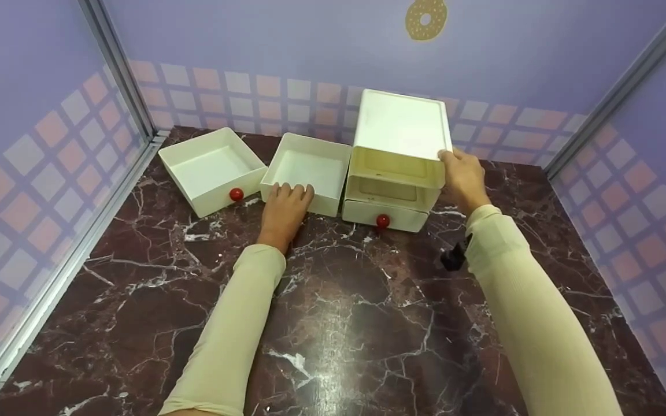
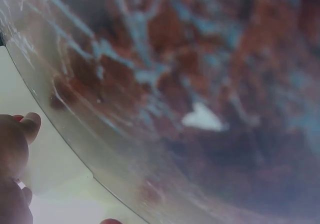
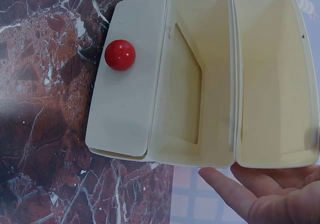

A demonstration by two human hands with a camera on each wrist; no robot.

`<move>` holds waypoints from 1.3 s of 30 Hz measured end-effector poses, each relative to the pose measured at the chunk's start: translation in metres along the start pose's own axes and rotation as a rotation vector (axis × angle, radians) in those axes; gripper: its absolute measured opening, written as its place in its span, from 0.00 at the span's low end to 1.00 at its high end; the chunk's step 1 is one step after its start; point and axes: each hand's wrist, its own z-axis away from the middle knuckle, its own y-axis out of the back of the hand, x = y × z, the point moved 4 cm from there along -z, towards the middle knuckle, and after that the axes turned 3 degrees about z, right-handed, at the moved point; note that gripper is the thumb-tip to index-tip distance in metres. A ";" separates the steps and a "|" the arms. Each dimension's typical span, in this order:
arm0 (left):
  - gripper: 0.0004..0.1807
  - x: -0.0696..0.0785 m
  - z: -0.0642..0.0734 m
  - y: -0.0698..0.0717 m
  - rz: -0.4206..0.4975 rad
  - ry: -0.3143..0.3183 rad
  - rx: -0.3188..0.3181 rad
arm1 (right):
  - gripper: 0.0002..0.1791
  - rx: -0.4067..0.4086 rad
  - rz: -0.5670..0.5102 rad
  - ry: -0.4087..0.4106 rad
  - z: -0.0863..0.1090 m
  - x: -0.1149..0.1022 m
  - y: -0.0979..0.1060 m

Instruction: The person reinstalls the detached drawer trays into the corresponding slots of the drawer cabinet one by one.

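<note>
A white drawer cabinet (image 1: 405, 124) stands against the back wall, its upper two slots bare of drawers and its bottom drawer (image 3: 127, 94) in place with a red knob (image 3: 120, 55). My right hand (image 1: 465, 176) holds its upper right front corner, thumb on the top edge and fingers along the side. Left of the cabinet, a loose white drawer (image 1: 317, 159) sits on the table. My left hand (image 1: 287, 211) grips its front wall, fingertips over the rim. A sliver of red knob (image 2: 18, 118) shows between the fingers in the left wrist view.
A second loose drawer (image 1: 211, 167) with a red knob (image 1: 236, 195) stands at an angle on the far left. The dark marbled tabletop (image 1: 339, 318) is enclosed by tiled-pattern panels on the left, back and right. A small black object (image 1: 453, 258) shows beside my right cuff.
</note>
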 end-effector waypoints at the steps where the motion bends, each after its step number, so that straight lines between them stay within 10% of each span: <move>1: 0.21 0.000 0.000 0.000 0.001 -0.001 0.010 | 0.23 0.000 -0.005 0.000 0.000 0.000 0.000; 19: 0.18 0.002 0.030 0.016 -0.020 -0.033 0.090 | 0.23 -0.014 0.005 0.016 0.000 -0.001 -0.005; 39: 0.27 0.057 0.120 0.140 -0.051 -0.105 0.076 | 0.26 -0.028 0.012 -0.024 0.001 -0.003 -0.007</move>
